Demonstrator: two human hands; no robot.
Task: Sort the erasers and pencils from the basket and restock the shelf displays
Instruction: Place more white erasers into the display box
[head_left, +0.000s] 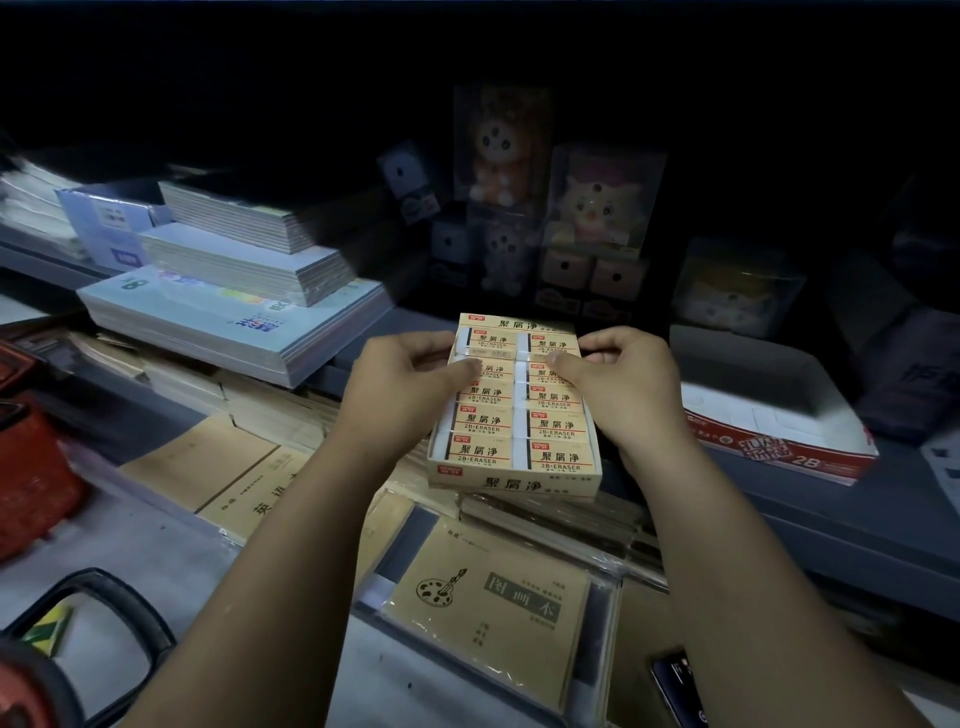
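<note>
The dark grey shelf (810, 519) runs across the view, with dim boxed toys at its back. Stacks of notebooks (234, 322) fill its left part, and a red basket (31, 467) sits at the far left edge, well apart from the hands. On the right stands a white tray with a red front (779, 447), and wrapped drawing books (493, 597) lie below in the foreground.

Straight ahead, between notebooks and tray, is the cream eraser box (514, 483), packed with two rows of 2B erasers (553, 426). Its long axis points away from the person, towards the back of the shelf. The left hand (400, 379) grips its left side and the right hand (628, 384) its right, both near the far end, fingers curled round the walls and thumbs pressing on the erasers. Neither hand is nearer; the box lies centred between them. Whether it rests on the books beneath or is held clear, I cannot tell. Seating it likely means a straight push forward along that axis.
</note>
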